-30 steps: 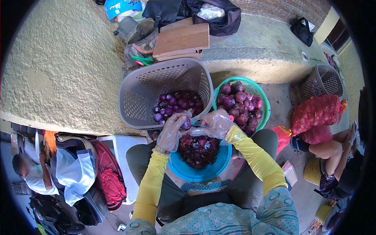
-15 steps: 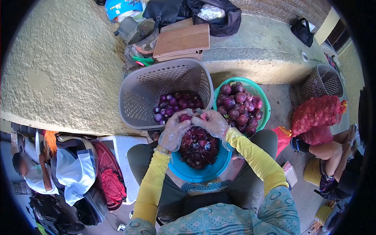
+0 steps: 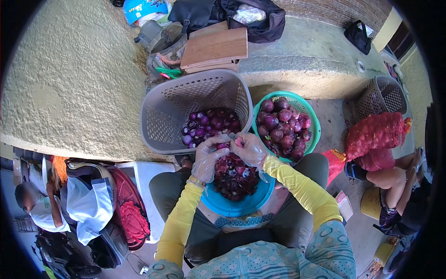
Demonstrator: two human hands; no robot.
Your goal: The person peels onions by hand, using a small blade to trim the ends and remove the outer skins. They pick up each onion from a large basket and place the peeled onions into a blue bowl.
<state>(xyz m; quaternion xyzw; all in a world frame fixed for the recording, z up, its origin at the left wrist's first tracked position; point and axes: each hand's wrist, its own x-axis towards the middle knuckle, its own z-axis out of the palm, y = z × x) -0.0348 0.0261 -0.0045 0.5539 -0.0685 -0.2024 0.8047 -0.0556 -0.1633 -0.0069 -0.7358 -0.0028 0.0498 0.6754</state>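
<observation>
Over the blue basin my gloved left hand is closed around a red onion, partly covered by its fingers. My right hand, also in a clear plastic glove, pinches a small pink object right beside that onion; I cannot tell what it is. Loose purple-red onion skins fill much of the basin below. Just beyond my hands, a grey perforated basket holds shiny peeled onions. A green colander with unpeeled red onions stands to its right.
Wooden boards and bags lie on the concrete ledge behind the basket. A red mesh sack of onions sits at right, near a second basket and a seated person's leg. Another person is at far left.
My two hands have shifted slightly, the right one drawing a little lower. The onion has turned and sits lower between the fingers. Baskets and basin stay in place.
</observation>
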